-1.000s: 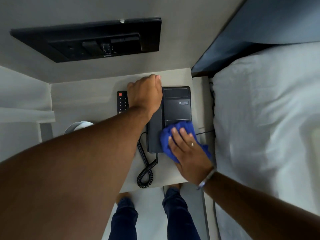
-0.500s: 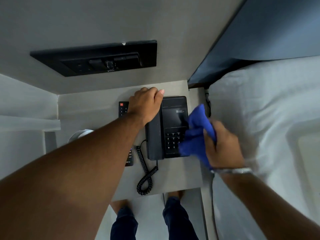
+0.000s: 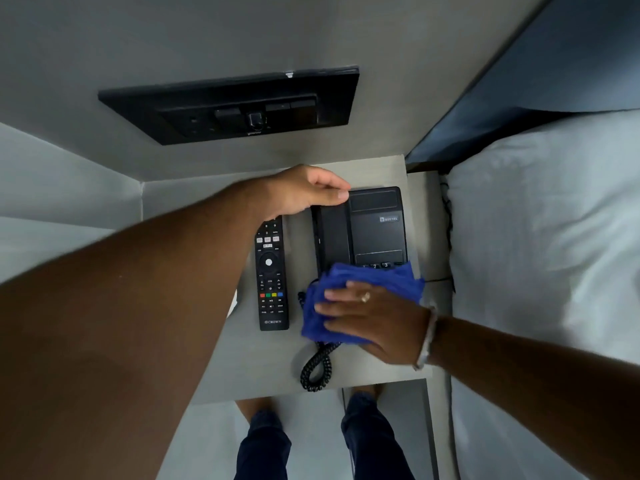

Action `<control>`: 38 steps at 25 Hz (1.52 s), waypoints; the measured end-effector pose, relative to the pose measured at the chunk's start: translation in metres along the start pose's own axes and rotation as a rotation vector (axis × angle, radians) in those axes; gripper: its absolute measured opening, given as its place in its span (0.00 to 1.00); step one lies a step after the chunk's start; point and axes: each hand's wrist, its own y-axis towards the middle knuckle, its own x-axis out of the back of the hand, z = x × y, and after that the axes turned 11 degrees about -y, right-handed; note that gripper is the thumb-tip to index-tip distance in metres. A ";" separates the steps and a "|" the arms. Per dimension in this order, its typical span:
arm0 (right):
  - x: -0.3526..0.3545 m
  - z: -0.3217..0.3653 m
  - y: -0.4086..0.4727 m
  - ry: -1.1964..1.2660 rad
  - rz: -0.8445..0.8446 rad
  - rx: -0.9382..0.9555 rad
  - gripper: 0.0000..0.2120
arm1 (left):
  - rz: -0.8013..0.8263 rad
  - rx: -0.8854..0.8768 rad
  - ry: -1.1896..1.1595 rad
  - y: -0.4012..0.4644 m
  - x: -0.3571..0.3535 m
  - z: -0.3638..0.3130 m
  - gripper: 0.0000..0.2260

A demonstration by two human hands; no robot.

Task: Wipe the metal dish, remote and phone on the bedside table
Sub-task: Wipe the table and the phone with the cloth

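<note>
A black desk phone (image 3: 375,226) lies on the grey bedside table (image 3: 367,375), with its handset on the left side. My left hand (image 3: 304,192) has its fingers curled on the handset's far corner. My right hand (image 3: 374,320) lies flat on a blue cloth (image 3: 346,299) and presses it onto the phone's near end, covering most of the keypad. A black remote (image 3: 272,271) lies just left of the phone, buttons up. My left forearm hides the metal dish.
The phone's coiled cord (image 3: 317,368) loops to the table's near edge. A black switch panel (image 3: 235,105) is set in the wall behind. A white bed (image 3: 554,254) and dark headboard (image 3: 561,64) are close on the right. My legs (image 3: 263,441) stand below the table.
My right hand, raised with the cloth at the phone's right side half a second ago, has come down onto the phone's near end. My left hand slid off the handset towards its far corner.
</note>
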 end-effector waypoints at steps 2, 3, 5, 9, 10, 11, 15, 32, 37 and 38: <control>-0.014 0.015 -0.021 0.137 0.111 0.014 0.19 | -0.045 -0.071 0.045 -0.006 -0.005 -0.003 0.16; -0.013 0.020 -0.030 0.238 0.119 -0.054 0.17 | -0.101 -0.115 0.104 -0.011 -0.009 -0.004 0.18; 0.002 0.023 -0.048 0.416 -0.005 -0.277 0.14 | -0.280 -0.217 0.294 -0.030 -0.022 0.000 0.25; 0.048 0.002 -0.054 0.242 -0.549 -0.703 0.16 | -0.305 -0.212 0.569 -0.082 -0.063 0.018 0.49; 0.057 -0.009 -0.043 0.179 -0.591 -0.782 0.17 | -0.269 -0.153 0.627 -0.088 -0.074 0.023 0.55; 0.064 -0.022 -0.028 0.119 -0.571 -0.820 0.19 | -0.260 -0.106 0.677 -0.090 -0.084 0.026 0.60; 0.064 -0.072 0.043 0.068 -0.092 -0.781 0.28 | -0.293 -0.035 0.837 -0.079 -0.095 0.031 0.68; -0.030 0.061 -0.073 0.308 -0.237 -0.920 0.25 | -0.316 -0.009 0.920 -0.073 -0.100 0.039 0.71; -0.046 0.064 -0.015 0.094 -0.155 -0.799 0.37 | -0.316 -0.002 1.002 -0.072 -0.099 0.040 0.69; -0.055 0.064 -0.017 0.055 -0.108 -0.775 0.39 | -0.318 -0.003 1.018 -0.072 -0.098 0.041 0.69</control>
